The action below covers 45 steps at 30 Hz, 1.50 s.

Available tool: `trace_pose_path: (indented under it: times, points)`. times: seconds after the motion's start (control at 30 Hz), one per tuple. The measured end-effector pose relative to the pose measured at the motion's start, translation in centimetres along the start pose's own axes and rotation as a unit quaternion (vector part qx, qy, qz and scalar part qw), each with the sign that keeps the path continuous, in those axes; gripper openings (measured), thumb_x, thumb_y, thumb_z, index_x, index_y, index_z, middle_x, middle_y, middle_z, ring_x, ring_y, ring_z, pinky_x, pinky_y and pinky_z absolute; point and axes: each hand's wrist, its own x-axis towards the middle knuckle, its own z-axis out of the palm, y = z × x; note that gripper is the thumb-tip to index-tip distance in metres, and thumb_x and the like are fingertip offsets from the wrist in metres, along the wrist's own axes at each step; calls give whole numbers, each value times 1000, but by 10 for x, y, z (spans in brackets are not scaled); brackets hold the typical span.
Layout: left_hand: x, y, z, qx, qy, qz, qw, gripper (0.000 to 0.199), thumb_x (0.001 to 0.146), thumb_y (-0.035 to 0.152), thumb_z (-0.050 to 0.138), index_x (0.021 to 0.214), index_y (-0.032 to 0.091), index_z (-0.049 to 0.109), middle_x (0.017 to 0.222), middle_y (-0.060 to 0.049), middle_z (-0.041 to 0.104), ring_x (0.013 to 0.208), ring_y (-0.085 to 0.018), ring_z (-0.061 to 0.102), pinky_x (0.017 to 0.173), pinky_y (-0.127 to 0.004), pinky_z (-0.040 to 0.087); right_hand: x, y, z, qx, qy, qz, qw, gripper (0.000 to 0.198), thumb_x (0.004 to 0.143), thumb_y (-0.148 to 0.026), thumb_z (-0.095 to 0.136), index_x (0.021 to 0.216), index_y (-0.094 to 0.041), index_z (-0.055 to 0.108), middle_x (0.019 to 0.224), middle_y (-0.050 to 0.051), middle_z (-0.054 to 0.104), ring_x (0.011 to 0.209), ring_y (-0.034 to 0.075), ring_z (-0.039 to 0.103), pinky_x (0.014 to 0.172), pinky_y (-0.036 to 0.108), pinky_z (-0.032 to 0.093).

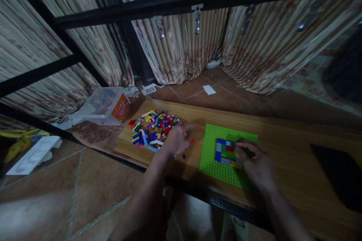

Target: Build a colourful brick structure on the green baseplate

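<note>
Two bare hands are at work among toy building bricks at the centre and right of centre of the frame. The step in hand looks like adding bricks to a low, roughly four-sided brick outline (218,155), which sits on a green studded baseplate (206,160) right of centre. The right hand (258,163) is over that outline's right side, its thumb and forefinger curled close together; whether they pinch a brick I cannot tell. The left hand (177,140) is at the right edge of a mixed brick pile (154,122), fingers blurred and seemingly loosely spread; whether they hold anything is unclear. The next move, I judge, calls for picking out a fitting brick, squaring it to the studs and pressing straight down without loosening its neighbours.

The wooden table (294,150) runs from the centre to the right edge, with a small red brick (192,141) lying between pile and baseplate and a flat black object (336,175) at far right. At left, a clear plastic box (96,119) bears an orange label (120,107). Striped curtains (181,51) hang across the top behind a black bar (169,3), and brown floor tiles (98,180) fill the lower left, in dim light
</note>
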Motion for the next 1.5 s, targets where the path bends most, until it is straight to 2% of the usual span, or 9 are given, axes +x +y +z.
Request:
trace_pose_path:
  times: [0.13, 0.3, 0.43, 0.7, 0.9, 1.1, 1.3, 1.4, 1.5]
  points:
    - [-11, -14, -25, 64, -63, 5, 996, 33, 76, 18, 63, 108, 20, 68, 113, -7, 69, 106, -23, 64, 96, -33, 49, -1, -3, -3, -12, 12, 6, 1000, 32, 79, -48, 54, 88, -22, 72, 108, 9, 66, 103, 26, 61, 95, 44, 44]
    - [-15, -9, -14, 144, -100, 9, 984, 40, 70, 22, 69, 110, 19, 64, 114, -10, 67, 106, -26, 63, 94, -36, 50, 0, -5, -3, -9, 32, 2, 999, 32, 80, -48, 54, 87, -22, 71, 110, 10, 66, 103, 26, 61, 94, 43, 45]
    - [-16, -8, -10, 175, -99, 7, 979, 35, 69, 18, 68, 104, 17, 64, 114, -11, 66, 107, -27, 62, 94, -35, 49, 1, -7, -1, -1, 33, -9, 999, 31, 81, -47, 55, 87, -21, 72, 109, 10, 66, 102, 25, 62, 94, 43, 45]
    - [-12, -17, -14, 114, -74, -11, 991, 34, 74, 8, 56, 105, 19, 66, 102, -6, 71, 94, -21, 67, 88, -31, 51, 1, -10, 0, 10, 37, -22, 999, 33, 82, -47, 54, 87, -20, 72, 107, 11, 67, 101, 25, 62, 94, 43, 46]
    - [-8, -29, -16, 28, -45, -6, 999, 33, 76, 6, 53, 101, 21, 69, 96, -3, 73, 93, -18, 68, 89, -27, 51, 1, -11, -1, 15, 33, -22, 999, 30, 83, -46, 55, 86, -21, 72, 107, 10, 67, 101, 24, 62, 93, 42, 46]
    - [-7, -26, -20, 37, -49, -19, 998, 26, 83, 10, 48, 95, 19, 70, 92, -5, 73, 90, -18, 67, 86, -26, 51, 1, -8, 2, 18, 10, -4, 1000, 31, 82, -48, 54, 87, -22, 71, 108, 9, 67, 101, 25, 62, 94, 42, 46]
    - [-8, -27, -27, 69, 8, -60, 996, 29, 82, 14, 55, 107, 19, 69, 115, -9, 70, 101, -20, 66, 93, -31, 50, 2, -3, 3, 1, -5, 15, 1000, 37, 80, -54, 53, 88, -23, 71, 111, 8, 67, 101, 27, 62, 94, 46, 46]
    - [-11, -34, -39, 83, 63, -109, 989, 31, 83, 14, 52, 108, 19, 70, 110, -9, 72, 98, -20, 67, 91, -32, 50, 2, 0, 2, -11, -5, 23, 1000, 40, 79, -58, 51, 87, -24, 71, 111, 8, 67, 100, 29, 63, 93, 49, 46]
    - [-18, -51, -59, 99, 145, -198, 964, 30, 85, 16, 50, 106, 18, 71, 102, -9, 74, 93, -22, 68, 86, -33, 51, 2, 2, 2, -8, -16, 23, 1000, 41, 77, -61, 52, 87, -25, 70, 111, 7, 67, 100, 31, 64, 93, 50, 46]
